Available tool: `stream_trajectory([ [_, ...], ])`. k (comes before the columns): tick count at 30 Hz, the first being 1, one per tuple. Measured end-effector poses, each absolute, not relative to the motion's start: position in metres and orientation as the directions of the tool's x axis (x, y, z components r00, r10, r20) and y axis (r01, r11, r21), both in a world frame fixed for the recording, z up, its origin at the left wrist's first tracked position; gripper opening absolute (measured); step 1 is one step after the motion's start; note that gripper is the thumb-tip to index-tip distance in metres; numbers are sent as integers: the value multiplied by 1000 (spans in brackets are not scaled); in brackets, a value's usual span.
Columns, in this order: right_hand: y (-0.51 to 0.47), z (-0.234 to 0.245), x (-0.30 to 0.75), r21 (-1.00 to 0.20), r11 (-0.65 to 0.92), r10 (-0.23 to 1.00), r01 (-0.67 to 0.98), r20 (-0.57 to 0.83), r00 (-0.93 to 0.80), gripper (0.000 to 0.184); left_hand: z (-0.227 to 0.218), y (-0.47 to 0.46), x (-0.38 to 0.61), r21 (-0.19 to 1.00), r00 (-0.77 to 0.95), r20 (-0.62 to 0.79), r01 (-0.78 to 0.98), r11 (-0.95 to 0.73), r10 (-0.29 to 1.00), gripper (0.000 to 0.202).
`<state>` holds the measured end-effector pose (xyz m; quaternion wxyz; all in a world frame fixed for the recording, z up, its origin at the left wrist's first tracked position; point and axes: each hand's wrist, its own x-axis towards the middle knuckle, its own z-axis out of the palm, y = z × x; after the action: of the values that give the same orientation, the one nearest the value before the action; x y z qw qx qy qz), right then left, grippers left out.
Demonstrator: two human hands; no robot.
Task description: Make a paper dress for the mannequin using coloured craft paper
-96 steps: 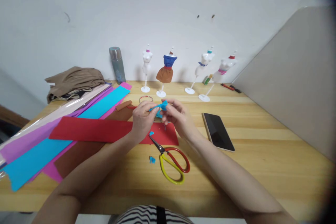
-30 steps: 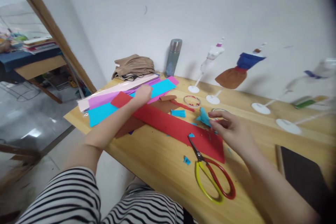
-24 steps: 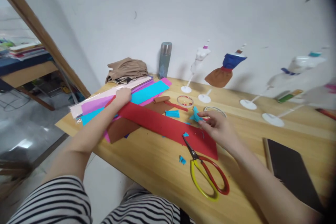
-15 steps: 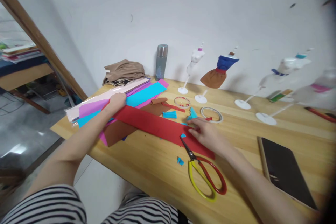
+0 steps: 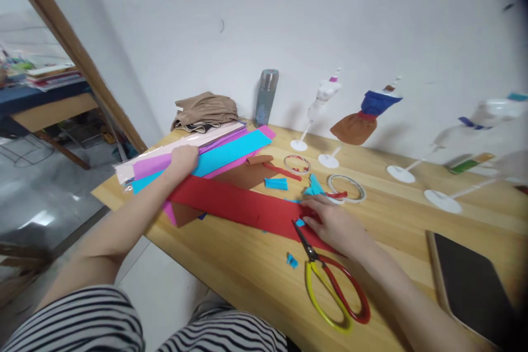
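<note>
My left hand (image 5: 185, 159) rests on a stack of coloured paper strips, over a blue strip (image 5: 231, 155) and a purple one (image 5: 150, 166). Its fingers point away and are mostly hidden. A long red paper strip (image 5: 239, 203) runs from beneath my left forearm across the table. On its right part lies my right hand (image 5: 328, 223), fingers loosely bent and apart, holding nothing visible. Close to its thumb is a small blue scrap (image 5: 300, 223). Scissors (image 5: 311, 256) with one yellow and one red handle lie just below, blades towards the red strip.
Beyond my right hand lie a gathered blue piece (image 5: 314, 186) and a tape roll (image 5: 346, 188). Several small white dress forms stand behind, one wearing a blue top and brown skirt (image 5: 355, 127). A flask (image 5: 266, 98), folded brown cloth (image 5: 206, 110) and a dark phone-like slab (image 5: 470, 280) surround the work.
The view has swung slightly left. The red strip's left end has dropped towards me, away from my left hand. My right hand has drawn back a little from the gathered blue piece.
</note>
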<state>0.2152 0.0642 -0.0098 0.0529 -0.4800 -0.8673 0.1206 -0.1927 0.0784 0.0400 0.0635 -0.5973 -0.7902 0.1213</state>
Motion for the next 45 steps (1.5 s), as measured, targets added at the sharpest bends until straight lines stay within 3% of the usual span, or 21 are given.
stream_trajectory([
  [6,65,-16,216,-235,523,842,819,-5,-539,34,28,82,-188,-253,-337,-32,914,318,941,31],
  [10,68,-20,218,-221,554,825,802,22,-564,33,15,78,-175,-223,-318,-57,928,298,946,44],
  [13,71,-27,222,-200,577,813,792,55,-579,32,20,69,-179,-202,-322,-33,929,309,946,31],
  [21,70,-30,222,-215,598,796,772,48,-603,32,38,21,-250,-227,-510,90,826,516,856,38],
  [26,63,-19,213,-162,557,823,814,-25,-568,35,38,22,-275,-227,-446,48,867,445,894,36],
  [30,59,-11,209,-144,531,840,835,-40,-541,35,46,35,-253,-212,-341,136,907,364,930,45],
  [32,58,-8,207,-136,530,840,837,-47,-540,35,43,44,-228,-178,-179,99,965,194,979,45],
  [33,58,-6,206,-132,531,840,837,-51,-541,34,39,50,-215,-160,-50,-9,986,48,999,42],
  [35,57,-4,205,-127,529,841,839,-58,-539,34,29,61,-190,-144,50,-91,988,-63,995,37],
  [37,56,-3,205,-125,530,840,839,-60,-539,34,23,73,-173,-153,61,-101,985,-76,993,44],
  [42,55,-2,205,-119,548,829,828,-51,-557,32,28,90,-168,-182,29,-115,982,-50,993,31],
  [45,55,-1,205,-126,549,827,826,-60,-559,31,33,86,-164,-210,-10,-108,978,-13,994,36],
])
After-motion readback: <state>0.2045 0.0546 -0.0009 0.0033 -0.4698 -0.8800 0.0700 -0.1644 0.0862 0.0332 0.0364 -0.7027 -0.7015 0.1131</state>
